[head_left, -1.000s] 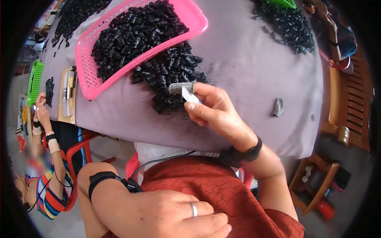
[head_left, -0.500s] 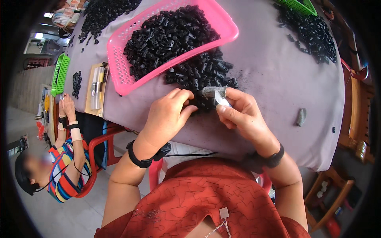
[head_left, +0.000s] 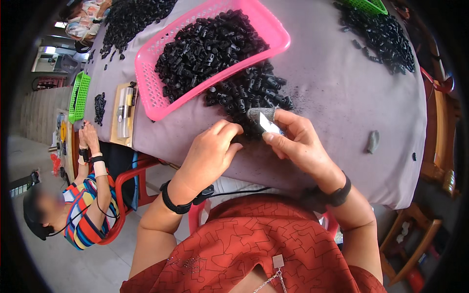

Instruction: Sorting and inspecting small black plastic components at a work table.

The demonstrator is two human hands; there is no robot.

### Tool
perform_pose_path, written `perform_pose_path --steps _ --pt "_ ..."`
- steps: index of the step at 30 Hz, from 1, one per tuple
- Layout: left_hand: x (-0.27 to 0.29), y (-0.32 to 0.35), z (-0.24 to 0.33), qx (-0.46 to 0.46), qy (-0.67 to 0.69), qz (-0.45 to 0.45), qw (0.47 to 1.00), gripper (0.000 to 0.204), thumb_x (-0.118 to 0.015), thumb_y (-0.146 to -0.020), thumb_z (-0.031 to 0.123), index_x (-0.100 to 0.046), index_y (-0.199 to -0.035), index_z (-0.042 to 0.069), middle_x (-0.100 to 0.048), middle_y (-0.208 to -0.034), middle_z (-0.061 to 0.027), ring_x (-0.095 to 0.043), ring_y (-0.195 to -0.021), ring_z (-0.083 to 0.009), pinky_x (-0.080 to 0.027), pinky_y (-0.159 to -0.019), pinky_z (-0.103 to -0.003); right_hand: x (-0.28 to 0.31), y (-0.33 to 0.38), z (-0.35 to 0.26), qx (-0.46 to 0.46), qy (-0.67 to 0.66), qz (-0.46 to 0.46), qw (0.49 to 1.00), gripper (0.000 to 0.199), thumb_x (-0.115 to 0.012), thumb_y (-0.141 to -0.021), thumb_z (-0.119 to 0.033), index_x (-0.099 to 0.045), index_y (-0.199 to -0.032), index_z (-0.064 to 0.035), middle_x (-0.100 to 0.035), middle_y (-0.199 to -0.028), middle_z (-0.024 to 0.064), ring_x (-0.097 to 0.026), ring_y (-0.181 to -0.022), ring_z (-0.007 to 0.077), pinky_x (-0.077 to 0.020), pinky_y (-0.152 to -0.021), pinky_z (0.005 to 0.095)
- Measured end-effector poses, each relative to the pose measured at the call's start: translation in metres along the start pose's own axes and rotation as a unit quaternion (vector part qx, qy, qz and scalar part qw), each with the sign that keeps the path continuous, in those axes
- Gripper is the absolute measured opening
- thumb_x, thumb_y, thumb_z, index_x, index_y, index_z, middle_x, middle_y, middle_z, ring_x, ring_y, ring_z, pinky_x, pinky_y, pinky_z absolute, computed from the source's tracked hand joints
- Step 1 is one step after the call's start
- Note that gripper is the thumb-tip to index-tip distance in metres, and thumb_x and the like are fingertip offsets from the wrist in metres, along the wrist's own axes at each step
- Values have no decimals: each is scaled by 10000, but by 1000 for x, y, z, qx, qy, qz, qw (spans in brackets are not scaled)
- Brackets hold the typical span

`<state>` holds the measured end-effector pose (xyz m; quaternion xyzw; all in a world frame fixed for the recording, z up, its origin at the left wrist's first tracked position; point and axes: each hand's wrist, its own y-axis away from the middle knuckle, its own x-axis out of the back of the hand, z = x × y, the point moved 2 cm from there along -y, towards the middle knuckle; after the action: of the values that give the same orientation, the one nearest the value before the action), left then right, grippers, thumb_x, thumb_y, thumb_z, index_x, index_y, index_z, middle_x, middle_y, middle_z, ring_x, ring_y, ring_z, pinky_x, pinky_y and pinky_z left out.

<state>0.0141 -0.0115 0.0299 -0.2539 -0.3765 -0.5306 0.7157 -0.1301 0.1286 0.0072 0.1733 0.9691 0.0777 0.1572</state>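
My right hand (head_left: 304, 144) pinches a small shiny pointed blade (head_left: 268, 124) between thumb and fingers. A grey fabric finger sleeve (head_left: 260, 114) covers the tip of its index finger. Opposite it, my left hand (head_left: 207, 149) is closed, with thumb and fingers curled together; anything between its fingertips is hidden. Both hands are at the near end of a heap of small black plastic parts (head_left: 249, 90). The heap spills out from a tilted pink basket (head_left: 281, 43), which holds many more of the same parts.
Another grey finger sleeve (head_left: 373, 142) lies on the cloth-covered table (head_left: 337, 88). More black parts (head_left: 386, 44) are piled at the far right below a green basket (head_left: 369, 6). A wooden board (head_left: 123, 115) lies at left, near a co-worker (head_left: 90, 210) seated by another green basket (head_left: 79, 97).
The view has shifted slightly. The blade in my right hand has turned and shows more of its bright face. My left hand stays closed in nearly the same place.
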Motion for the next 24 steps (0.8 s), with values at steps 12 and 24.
perform_pose_path --steps 12,24 --pt "-3 17 -3 34 -58 42 997 204 -737 -771 79 -595 -910 29 -599 -802 -103 -591 -641 -234 -487 -609 -335 0 0 3 0 -5 -9 1000 186 -634 -910 -160 -607 -1031 -22 -522 -764 -65 -442 -604 3 -377 -515 188" --pt "-14 7 -29 196 676 -4 710 172 -663 -906 165 -614 -1035 62 -651 -912 -45 -572 -692 -97 -477 -648 -231 -9 6 -7 17 -22 -72 997 484 -633 -917 -134 -475 -1363 -29 -547 -820 -47 -430 -686 12 -377 -587 190"
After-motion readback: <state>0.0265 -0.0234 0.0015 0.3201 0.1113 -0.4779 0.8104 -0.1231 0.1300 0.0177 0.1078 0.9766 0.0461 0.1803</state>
